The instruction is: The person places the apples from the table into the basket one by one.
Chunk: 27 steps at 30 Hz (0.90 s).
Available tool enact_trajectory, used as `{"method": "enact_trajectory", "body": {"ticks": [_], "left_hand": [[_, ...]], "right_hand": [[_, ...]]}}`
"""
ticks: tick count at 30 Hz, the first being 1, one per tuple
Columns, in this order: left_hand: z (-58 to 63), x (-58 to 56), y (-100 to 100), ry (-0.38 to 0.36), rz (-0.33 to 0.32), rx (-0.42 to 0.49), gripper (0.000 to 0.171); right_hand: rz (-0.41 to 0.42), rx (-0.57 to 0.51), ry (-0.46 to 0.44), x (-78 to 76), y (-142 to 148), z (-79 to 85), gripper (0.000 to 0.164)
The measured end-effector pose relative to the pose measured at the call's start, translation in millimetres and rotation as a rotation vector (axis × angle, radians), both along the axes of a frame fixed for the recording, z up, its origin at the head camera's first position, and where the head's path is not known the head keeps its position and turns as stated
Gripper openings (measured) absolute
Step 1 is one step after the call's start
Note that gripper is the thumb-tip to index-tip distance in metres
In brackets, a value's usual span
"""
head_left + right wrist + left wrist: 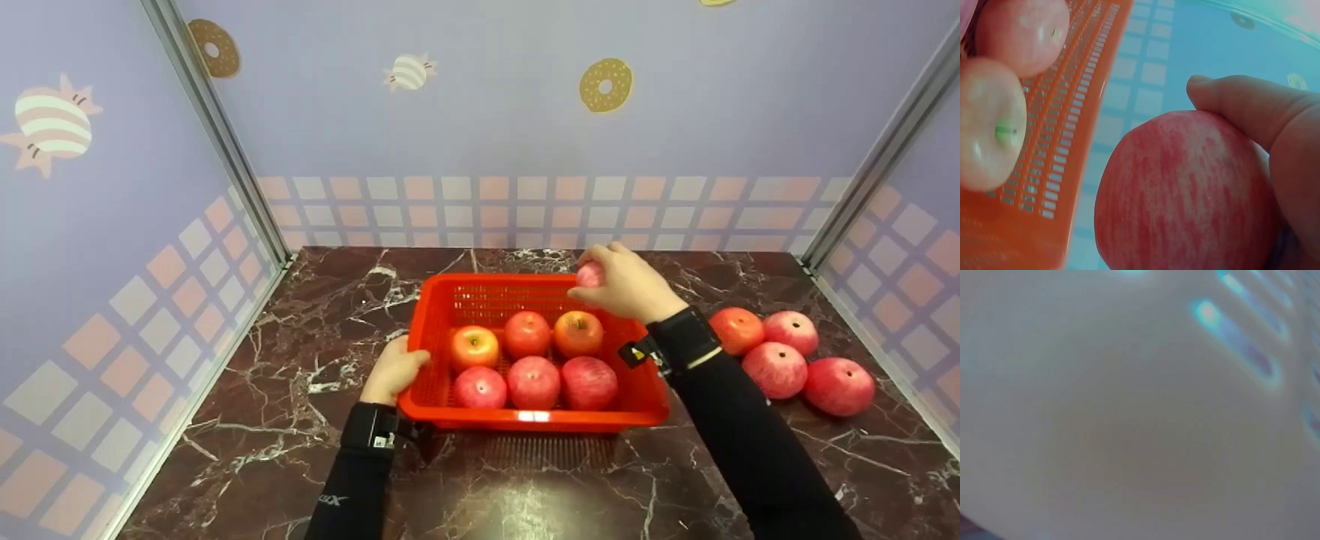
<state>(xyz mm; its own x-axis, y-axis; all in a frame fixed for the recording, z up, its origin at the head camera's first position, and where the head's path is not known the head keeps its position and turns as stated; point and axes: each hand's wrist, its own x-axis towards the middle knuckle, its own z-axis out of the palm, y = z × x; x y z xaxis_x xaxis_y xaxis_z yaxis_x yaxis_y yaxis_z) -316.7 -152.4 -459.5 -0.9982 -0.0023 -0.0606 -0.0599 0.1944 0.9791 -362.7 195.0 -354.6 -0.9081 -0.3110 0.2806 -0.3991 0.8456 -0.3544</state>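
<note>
A red plastic basket [533, 419] with slotted walls stands on the table, several red and yellow-red apples [533, 383] in two rows inside it. My left hand [395, 369] grips the basket's left rim, thumb over the edge; its other fingers are hidden behind the wall. Above the basket's back right part, my right hand [628, 283] holds a streaked red apple [1185, 197]. The thumb lies along one side of that apple in the right wrist view. Only a blurred close-up of the slotted basket wall [1145, 410] fills the left wrist view.
Several more apples [775, 370] lie grouped on the dark marbled table [300, 465], right of the basket and beside my right forearm. Lilac panels with printed sweets and checks [510, 135] enclose the table at the back and both sides.
</note>
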Motion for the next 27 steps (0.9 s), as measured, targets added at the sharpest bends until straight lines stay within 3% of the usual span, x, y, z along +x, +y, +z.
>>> {"method": "enact_trajectory", "body": {"ticks": [11, 19, 27], "left_hand": [[4.5, 1.6, 1, -0.015, -0.002, -0.013, 0.035], [40.4, 26.3, 7, -0.019, -0.028, -0.004, 0.034], [37.0, 26.4, 6, 0.009, -0.026, -0.008, 0.033]], "right_hand": [[0.047, -0.007, -0.035, 5.5, -29, -2.9, 0.052], [0.121, 0.004, -0.033, 8.6, -52, -9.8, 0.05], [0.189, 0.074, -0.091, 14.5, -76, -20.2, 0.049]]}}
